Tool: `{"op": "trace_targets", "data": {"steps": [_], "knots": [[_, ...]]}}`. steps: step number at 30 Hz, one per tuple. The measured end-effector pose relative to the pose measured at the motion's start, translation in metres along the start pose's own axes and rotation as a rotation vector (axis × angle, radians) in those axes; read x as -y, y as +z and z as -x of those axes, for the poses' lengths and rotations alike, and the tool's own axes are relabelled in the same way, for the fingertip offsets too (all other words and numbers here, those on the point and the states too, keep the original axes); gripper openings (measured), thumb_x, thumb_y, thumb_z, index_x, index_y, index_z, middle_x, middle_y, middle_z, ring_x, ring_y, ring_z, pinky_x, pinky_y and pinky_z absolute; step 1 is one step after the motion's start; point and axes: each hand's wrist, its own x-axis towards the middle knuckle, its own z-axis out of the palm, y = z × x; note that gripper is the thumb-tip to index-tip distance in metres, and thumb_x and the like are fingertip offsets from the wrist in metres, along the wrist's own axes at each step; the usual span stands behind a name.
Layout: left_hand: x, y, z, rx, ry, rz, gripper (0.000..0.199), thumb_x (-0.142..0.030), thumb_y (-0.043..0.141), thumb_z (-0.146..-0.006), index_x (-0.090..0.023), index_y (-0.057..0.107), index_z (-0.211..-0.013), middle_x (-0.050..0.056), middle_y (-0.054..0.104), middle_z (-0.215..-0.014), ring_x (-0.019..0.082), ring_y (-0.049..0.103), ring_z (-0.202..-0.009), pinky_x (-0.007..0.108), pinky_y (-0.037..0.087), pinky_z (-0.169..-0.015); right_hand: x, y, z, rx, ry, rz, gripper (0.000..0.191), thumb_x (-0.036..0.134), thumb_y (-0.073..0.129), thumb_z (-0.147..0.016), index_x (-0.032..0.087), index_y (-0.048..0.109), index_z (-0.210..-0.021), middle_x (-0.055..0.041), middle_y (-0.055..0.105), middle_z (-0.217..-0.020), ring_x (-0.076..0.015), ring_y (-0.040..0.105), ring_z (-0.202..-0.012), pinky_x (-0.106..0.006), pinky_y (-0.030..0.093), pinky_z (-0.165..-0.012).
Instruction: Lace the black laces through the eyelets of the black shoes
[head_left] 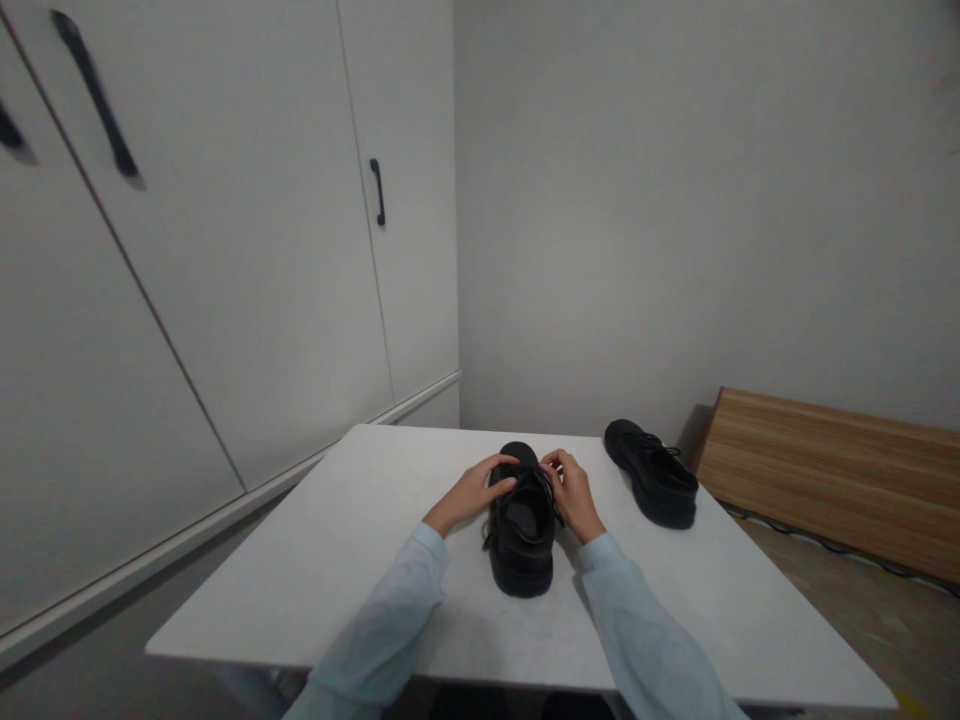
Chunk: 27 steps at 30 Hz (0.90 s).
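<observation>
A black lace-up shoe (521,570) stands on the white table (360,560) in front of me, its toe pointing away and its opening toward me. My left hand (480,487) grips the shoe from the left, with fingers and thumb over the upper near the laces. On the other side, the fingers of my right hand (571,492) are pinched together at the shoelace (541,478). One lace end hangs down the shoe's left side. The fingertips of my right hand are partly hidden against the dark shoe.
A second black shoe (651,475) stands at the table's far right edge. White cabinet doors (247,230) with dark handles rise on the left. A grey wall (675,200) closes off the back. A wood-grain board (832,470) leans at the right, beyond the table.
</observation>
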Motion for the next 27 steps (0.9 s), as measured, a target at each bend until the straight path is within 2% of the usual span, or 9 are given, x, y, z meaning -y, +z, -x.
{"op": "trace_targets", "data": {"steps": [7,12,17,27], "knots": [[-0.001,0.001,0.000,0.004,-0.021,0.021,0.038,-0.043,0.061,-0.078,-0.023,0.064,-0.111,0.009,0.062,-0.120,0.026,0.051,-0.116,0.037,0.031,-0.105,0.008,-0.005,-0.001,0.044,0.026,-0.082,0.013,0.030,0.049,-0.081,0.020,0.056,-0.076,-0.0041,0.061,-0.077,-0.0192,0.055,-0.073,-0.032,0.044,-0.068],[0.006,0.000,-0.001,0.002,-0.012,0.029,0.037,-0.043,0.057,-0.081,-0.023,0.064,-0.111,0.008,0.062,-0.120,0.025,0.052,-0.116,0.037,0.032,-0.105,0.009,-0.011,-0.002,0.043,0.072,-0.144,0.015,0.031,0.053,-0.078,0.019,0.062,-0.083,-0.0058,0.065,-0.084,-0.0200,0.057,-0.075,-0.032,0.046,-0.066],[0.010,-0.001,-0.002,0.002,0.006,0.018,0.036,-0.040,0.058,-0.081,-0.024,0.064,-0.112,0.008,0.062,-0.120,0.025,0.052,-0.116,0.037,0.033,-0.104,0.002,-0.012,-0.003,0.033,0.083,-0.151,0.017,0.036,0.059,-0.075,0.020,0.064,-0.074,-0.0071,0.064,-0.082,-0.0211,0.057,-0.073,-0.034,0.047,-0.064],[0.006,-0.001,-0.001,-0.003,0.020,-0.037,0.034,-0.037,0.057,-0.082,-0.023,0.064,-0.112,0.008,0.062,-0.120,0.025,0.053,-0.115,0.036,0.034,-0.103,0.000,-0.009,-0.003,0.050,0.120,-0.134,0.016,0.034,0.056,-0.074,0.019,0.061,-0.073,-0.0057,0.062,-0.081,-0.0200,0.056,-0.071,-0.033,0.045,-0.062]]}}
